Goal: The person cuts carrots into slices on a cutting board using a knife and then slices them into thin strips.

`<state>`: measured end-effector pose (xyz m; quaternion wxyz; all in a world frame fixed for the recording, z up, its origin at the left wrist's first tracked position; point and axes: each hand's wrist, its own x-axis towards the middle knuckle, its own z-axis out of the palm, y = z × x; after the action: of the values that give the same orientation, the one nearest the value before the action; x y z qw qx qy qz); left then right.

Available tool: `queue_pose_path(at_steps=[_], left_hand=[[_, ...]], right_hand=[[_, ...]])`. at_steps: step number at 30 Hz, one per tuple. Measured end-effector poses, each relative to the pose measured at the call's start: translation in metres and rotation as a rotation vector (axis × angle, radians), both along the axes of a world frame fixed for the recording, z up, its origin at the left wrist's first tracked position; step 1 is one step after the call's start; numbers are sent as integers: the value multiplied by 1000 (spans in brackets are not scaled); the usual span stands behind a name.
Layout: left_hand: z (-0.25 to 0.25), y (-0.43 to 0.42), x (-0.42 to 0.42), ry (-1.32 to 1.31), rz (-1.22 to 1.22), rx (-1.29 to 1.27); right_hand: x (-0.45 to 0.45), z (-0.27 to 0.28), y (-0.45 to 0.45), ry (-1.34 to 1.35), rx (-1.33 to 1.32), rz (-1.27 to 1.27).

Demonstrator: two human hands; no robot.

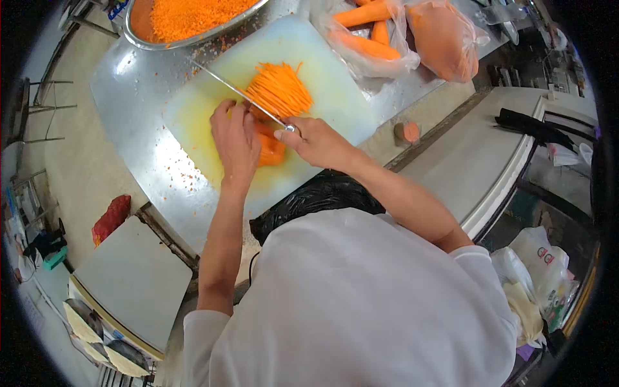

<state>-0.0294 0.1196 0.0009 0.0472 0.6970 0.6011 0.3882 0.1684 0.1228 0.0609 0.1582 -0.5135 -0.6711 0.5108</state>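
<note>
My right hand (319, 143) is wrapped round the handle of a kitchen knife (232, 87), whose blade slants up and left across the cutting board (345, 97). With fingers curled, my left hand (235, 138) presses on sliced carrot (271, 149) close beside the blade. Part of that carrot is hidden under the fingers and the knife. Beyond the blade lies a pile of thin carrot strips (280, 90) on the board.
A metal bowl (187, 44) of finely chopped carrot stands at the back left of the steel table (122, 97). Plastic bags with whole carrots (367, 45) and an orange filling (445, 42) lie at the back right. A black plastic bag (316, 200) hangs at the near edge.
</note>
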Motion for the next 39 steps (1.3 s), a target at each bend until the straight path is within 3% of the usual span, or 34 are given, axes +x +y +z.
queue_pose_path(at_steps=[3, 6, 9, 12, 15, 18, 21, 24, 27, 33, 35, 36, 39], left_hand=[[6, -11, 5, 179, 97, -292], [10, -9, 6, 230, 103, -318], [13, -7, 9, 220, 118, -349], [11, -7, 7, 226, 110, -357], [12, -6, 6, 187, 106, -366], [12, -7, 6, 150, 95, -300], [7, -5, 2, 136, 94, -277], [5, -5, 1, 103, 89, -280], [5, -6, 2, 107, 95, -249], [4, -5, 2, 106, 109, -297], [1, -9, 1, 105, 116, -324], [1, -6, 1, 103, 124, -323], [1, -5, 1, 86, 129, -263]], right_hand=[[-1, 3, -2, 24, -3, -17], [0, 56, 7, -56, -245, 25], [-5, 38, 3, -49, -201, -5], [-9, 11, 5, 45, -13, -20], [1, 24, 4, -27, 34, 87], [-5, 35, 9, -64, -210, 85], [-13, 31, 18, -12, -152, 38], [-8, 59, 14, -45, -257, 57], [-11, 20, 9, 16, -50, 51], [-11, 66, 13, -90, -278, 54], [-12, 22, 5, -21, -154, 45], [-17, 22, 11, 12, -77, 44], [-12, 46, 15, -54, -223, 67]])
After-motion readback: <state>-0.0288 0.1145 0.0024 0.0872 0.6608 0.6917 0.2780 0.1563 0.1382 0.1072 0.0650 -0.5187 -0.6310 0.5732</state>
